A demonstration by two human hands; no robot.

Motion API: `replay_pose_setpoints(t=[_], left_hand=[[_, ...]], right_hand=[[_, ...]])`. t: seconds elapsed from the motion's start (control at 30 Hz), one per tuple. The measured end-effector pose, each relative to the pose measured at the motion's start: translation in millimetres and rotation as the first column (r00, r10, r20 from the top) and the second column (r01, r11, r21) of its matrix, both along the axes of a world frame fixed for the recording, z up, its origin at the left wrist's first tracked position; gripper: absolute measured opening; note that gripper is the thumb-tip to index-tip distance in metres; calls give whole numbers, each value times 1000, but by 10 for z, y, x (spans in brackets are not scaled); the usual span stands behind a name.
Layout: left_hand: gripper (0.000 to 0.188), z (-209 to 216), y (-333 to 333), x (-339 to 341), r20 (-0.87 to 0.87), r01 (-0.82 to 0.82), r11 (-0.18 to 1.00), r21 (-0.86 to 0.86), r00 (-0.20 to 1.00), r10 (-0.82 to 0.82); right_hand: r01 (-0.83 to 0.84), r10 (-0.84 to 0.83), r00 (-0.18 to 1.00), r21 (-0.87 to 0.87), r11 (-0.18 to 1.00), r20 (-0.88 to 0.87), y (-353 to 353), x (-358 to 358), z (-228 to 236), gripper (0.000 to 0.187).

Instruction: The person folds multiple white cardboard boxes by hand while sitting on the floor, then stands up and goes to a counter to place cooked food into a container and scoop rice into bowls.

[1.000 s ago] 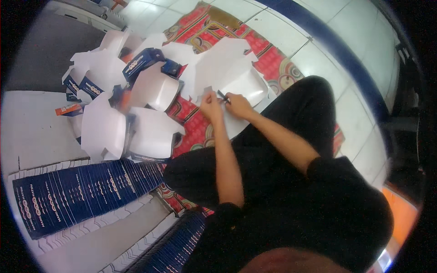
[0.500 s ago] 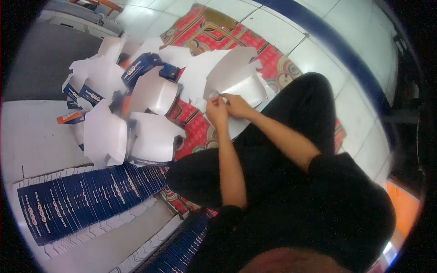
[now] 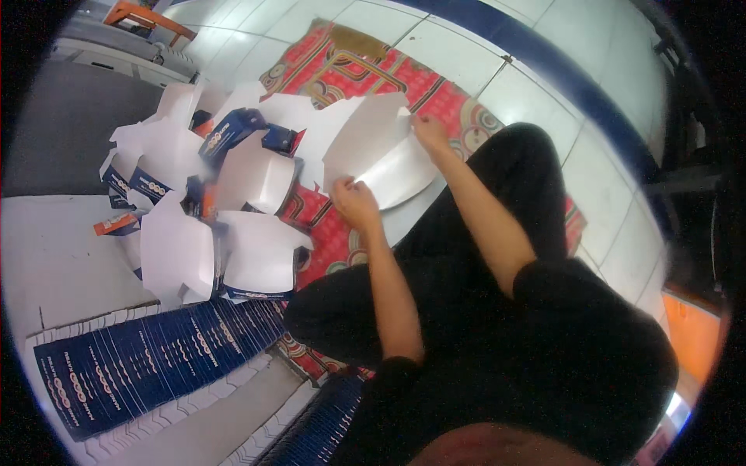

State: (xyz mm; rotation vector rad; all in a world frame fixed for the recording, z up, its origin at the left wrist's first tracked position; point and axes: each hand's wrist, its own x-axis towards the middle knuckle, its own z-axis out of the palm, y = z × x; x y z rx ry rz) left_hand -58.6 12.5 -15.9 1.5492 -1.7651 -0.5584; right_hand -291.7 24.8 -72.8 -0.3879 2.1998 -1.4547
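A partly folded cardboard food box (image 3: 381, 159) lies in front of my lap, its white inside facing up and its long flap raised. My left hand (image 3: 356, 203) is closed on its near left corner, fingers curled over the edge. At the far right corner, my right hand (image 3: 430, 133) pinches the box's edge beside a small tab. The fingertips of both hands are partly hidden by the card and by each other. Just left of this box stands another opened box (image 3: 256, 180), white inside and dark blue outside.
Several more folded boxes (image 3: 179, 245) crowd together on the left. Long rows of flat dark blue box blanks (image 3: 155, 349) lie at the lower left. Beneath is a red patterned mat (image 3: 322, 241) on white floor tiles (image 3: 451, 50). My bent knee (image 3: 528, 147) borders the box on the right.
My right hand has left the near left corner, where both hands were together, and moved to the far right corner. My left hand stays near its corner. The view has shifted slightly.
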Motion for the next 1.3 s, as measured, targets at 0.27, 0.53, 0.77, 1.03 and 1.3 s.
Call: replay_pose_setpoints(t=[0.27,0.53,0.77,1.03,1.3], left_hand=[[39,225,179,-174,137,319,947,44,937,-322],[38,125,239,-295,233,359,931,57,902,-362],[35,-66,120,-287,-140,346,864,365,938,-317],[37,-561,-111,-325,-362,416,857,304,883,-300],[50,-490,184,-473,-350,454,848,273,868,-352]], right_hand=[[-192,209,921,83,978,-330,121,469,395,36],[-307,349,890,181,934,-293,166,617,538,36],[-385,404,893,128,914,-196,196,570,356,37],[-532,559,752,178,828,-349,116,684,325,34],[-641,745,602,384,665,-287,516,736,234,28]])
